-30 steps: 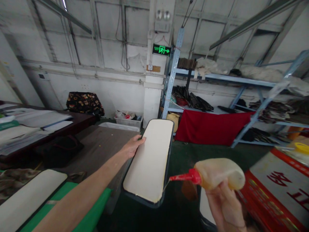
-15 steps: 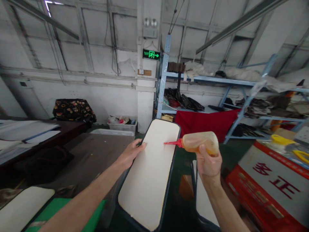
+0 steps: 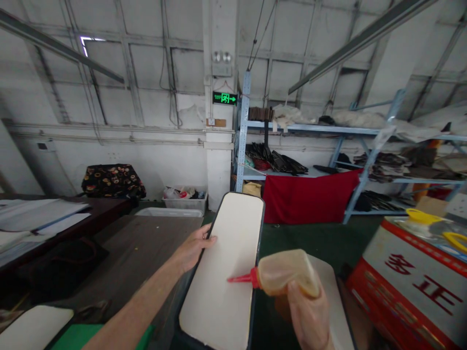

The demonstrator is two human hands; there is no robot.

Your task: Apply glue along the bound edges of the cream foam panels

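Observation:
A long white panel with rounded corners and a dark rim [image 3: 229, 262] stands tilted in the middle of the view. My left hand [image 3: 197, 247] grips its left edge, thumb on the white face and fingers behind. In my right hand [image 3: 308, 308] is a translucent squeeze bottle [image 3: 286, 272] holding amber liquid, lying nearly level. Its red nozzle [image 3: 241, 278] points left over the lower half of the white face; whether the tip touches is unclear. A second white panel [image 3: 326, 277] is partly hidden behind my right hand.
A red and white can [image 3: 419, 277] with a yellow cap stands at the right. Another white panel [image 3: 36, 326] lies lower left beside something green [image 3: 83, 336]. Papers [image 3: 40, 214] cover a dark table. Blue shelving [image 3: 241, 146] stands behind.
My right hand and the bottle have moved down and left, taking the nozzle from the upper part of the panel to its lower half. The background sits lower in the view.

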